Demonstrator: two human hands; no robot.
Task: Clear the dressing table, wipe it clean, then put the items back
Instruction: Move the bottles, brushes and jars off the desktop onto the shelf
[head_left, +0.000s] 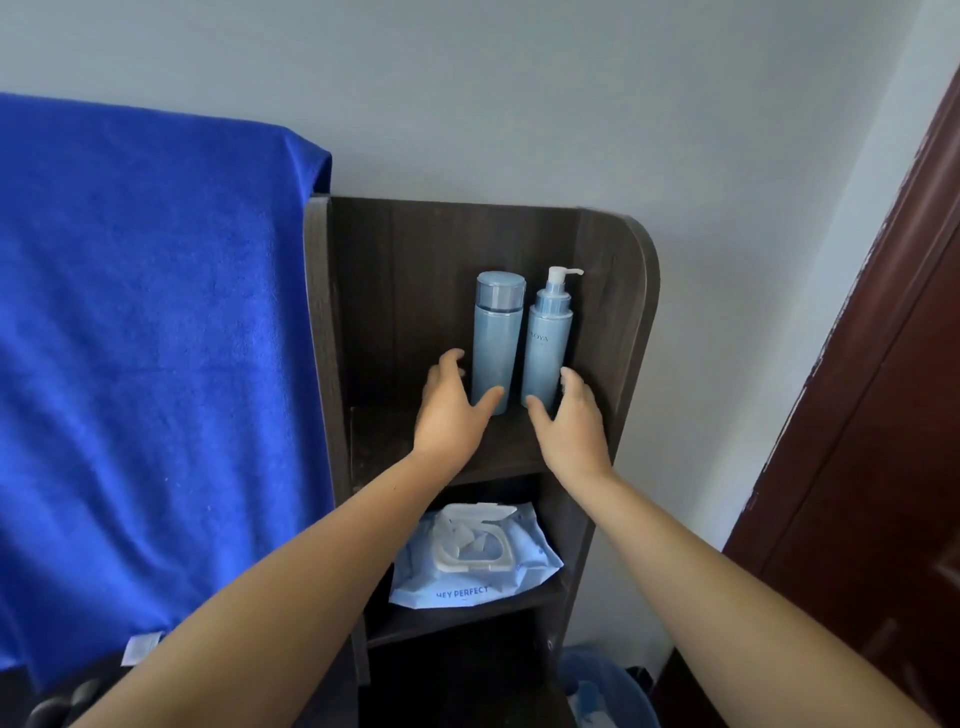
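Note:
Two light blue bottles stand upright side by side on the top shelf (395, 441) of a dark wooden dressing unit. The capped bottle (496, 332) is on the left, the pump bottle (548, 343) on the right. My left hand (452, 410) is spread at the base of the capped bottle, thumb against its front and fingers curved toward its left side. My right hand (569, 421) is spread at the base of the pump bottle, thumb in front and fingers on its right side. Neither bottle is lifted.
A pack of wet wipes (475, 553) lies on the lower shelf. A blue towel (150, 364) hangs over the mirror area on the left. A dark red door (883, 441) stands at the right. A blue-lined bin (597, 686) sits on the floor below.

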